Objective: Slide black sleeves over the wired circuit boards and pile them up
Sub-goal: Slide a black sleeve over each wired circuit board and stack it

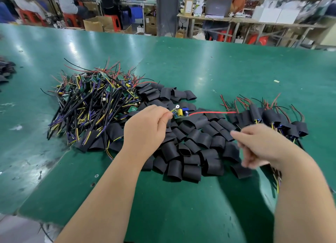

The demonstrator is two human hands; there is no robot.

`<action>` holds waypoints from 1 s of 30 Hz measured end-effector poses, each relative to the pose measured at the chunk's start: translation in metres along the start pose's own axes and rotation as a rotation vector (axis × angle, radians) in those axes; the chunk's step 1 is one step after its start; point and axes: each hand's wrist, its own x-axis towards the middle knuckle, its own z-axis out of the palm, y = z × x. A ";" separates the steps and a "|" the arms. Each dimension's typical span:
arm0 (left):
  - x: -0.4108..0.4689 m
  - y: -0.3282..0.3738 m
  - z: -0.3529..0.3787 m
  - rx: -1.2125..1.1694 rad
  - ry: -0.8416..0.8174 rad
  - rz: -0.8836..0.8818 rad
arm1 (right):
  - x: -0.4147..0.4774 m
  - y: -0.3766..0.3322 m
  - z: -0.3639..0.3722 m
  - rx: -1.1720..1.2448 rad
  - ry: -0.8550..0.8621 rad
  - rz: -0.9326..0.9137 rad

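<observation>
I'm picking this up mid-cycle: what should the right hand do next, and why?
Probably pick one loose black sleeve from the spread below. The left hand pinches a bare circuit board, while the blurred right hand seems empty.

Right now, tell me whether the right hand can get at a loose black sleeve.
Probably yes. The right hand hovers, blurred, over the loose black sleeves, nothing lies between them, and it looks empty. The left hand holds the circuit board further back.
</observation>
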 end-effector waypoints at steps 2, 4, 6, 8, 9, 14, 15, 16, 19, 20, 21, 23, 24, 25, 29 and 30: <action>0.001 -0.003 -0.001 0.000 0.027 -0.027 | -0.004 0.004 0.000 -0.039 -0.209 0.200; 0.002 -0.004 -0.002 -0.007 0.037 -0.046 | -0.004 0.003 0.004 -0.048 -0.263 0.200; 0.002 -0.004 -0.002 -0.015 0.041 -0.044 | 0.002 0.001 0.010 -0.018 -0.218 0.074; 0.001 -0.003 -0.002 -0.016 0.049 -0.033 | 0.005 -0.003 0.015 0.023 -0.147 -0.049; 0.001 -0.003 -0.002 -0.018 0.053 -0.029 | 0.006 -0.004 0.016 0.032 -0.103 -0.104; 0.001 -0.004 -0.003 -0.024 0.085 -0.036 | 0.012 0.002 0.007 -0.090 0.209 -0.192; 0.002 -0.005 -0.003 -0.022 0.086 -0.034 | 0.013 0.003 0.006 -0.105 0.205 -0.146; 0.002 -0.005 -0.003 -0.020 0.086 -0.031 | 0.012 0.004 0.007 -0.114 0.169 -0.091; 0.002 -0.004 -0.002 -0.011 0.083 -0.019 | 0.012 0.001 0.017 -0.153 0.138 0.016; 0.002 -0.004 -0.002 -0.010 0.083 -0.017 | 0.014 -0.001 0.020 -0.170 0.169 0.029; 0.002 -0.004 -0.002 -0.011 0.082 -0.017 | 0.016 -0.002 0.023 -0.191 0.203 0.033; 0.002 -0.004 -0.003 -0.016 0.081 -0.018 | 0.020 -0.002 0.027 -0.197 0.244 0.024; 0.002 -0.004 -0.003 -0.019 0.080 -0.017 | 0.022 -0.001 0.028 -0.164 0.253 0.011; 0.002 -0.004 -0.003 -0.023 0.081 -0.017 | 0.023 -0.001 0.029 -0.122 0.263 -0.015; 0.002 -0.004 -0.004 -0.035 0.082 -0.004 | 0.025 -0.005 0.029 0.010 0.328 -0.172; 0.001 -0.004 -0.004 -0.038 0.082 0.004 | 0.024 -0.007 0.029 0.032 0.338 -0.217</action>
